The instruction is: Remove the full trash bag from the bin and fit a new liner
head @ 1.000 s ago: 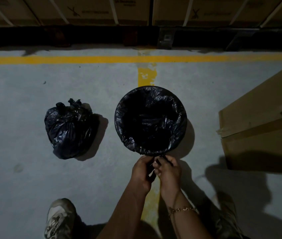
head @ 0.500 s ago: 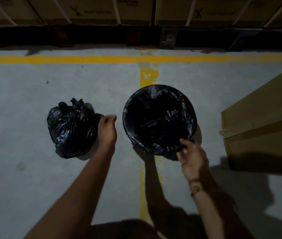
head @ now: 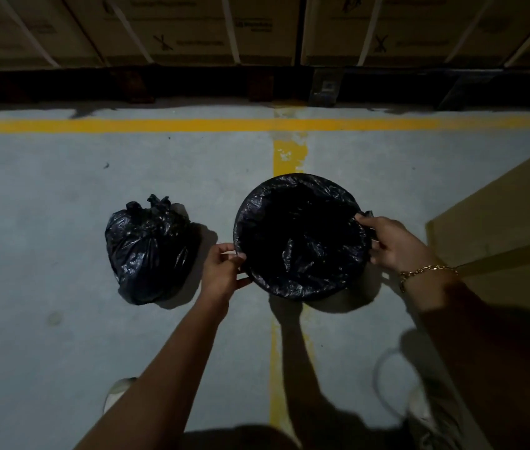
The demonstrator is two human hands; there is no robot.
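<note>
Hands [head: 221, 271] [head: 393, 245] grip liner [head: 302, 280]; box print unreadable.

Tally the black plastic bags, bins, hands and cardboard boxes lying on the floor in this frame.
Bags: 2, tied full bag and liner
Bins: 1, bin
Hands: 2, left hand, right hand
Floor boxes: 1, box
Total: 6

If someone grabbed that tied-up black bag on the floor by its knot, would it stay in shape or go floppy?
The tied bag would probably sag and stretch: its thin film is crinkled and slumped on the floor. It looks bulged, so likely some weight inside, though what it holds is hidden. The glossy plastic may be slippery, so the knotted top seems the surest hold.
</note>
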